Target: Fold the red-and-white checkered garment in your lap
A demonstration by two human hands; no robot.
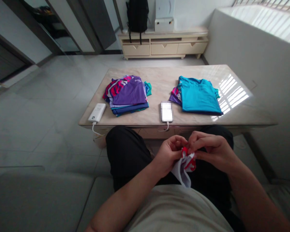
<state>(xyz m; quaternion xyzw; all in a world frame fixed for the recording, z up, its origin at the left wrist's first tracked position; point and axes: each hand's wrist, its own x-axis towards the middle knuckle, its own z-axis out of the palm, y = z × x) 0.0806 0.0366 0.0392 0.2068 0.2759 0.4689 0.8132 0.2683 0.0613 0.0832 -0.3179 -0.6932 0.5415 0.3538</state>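
Observation:
I sit on a sofa with both hands over my lap. My left hand and my right hand are both closed in a pinch on a small red and white garment, which hangs bunched between them. On the low table ahead lie two folded stacks of shirts: one with a purple shirt on top at the left, one with a teal shirt on top at the right.
A white power bank with a cable lies at the table's near left edge. A phone lies at the near middle, also on a cable. A low cabinet with a black backpack stands by the far wall.

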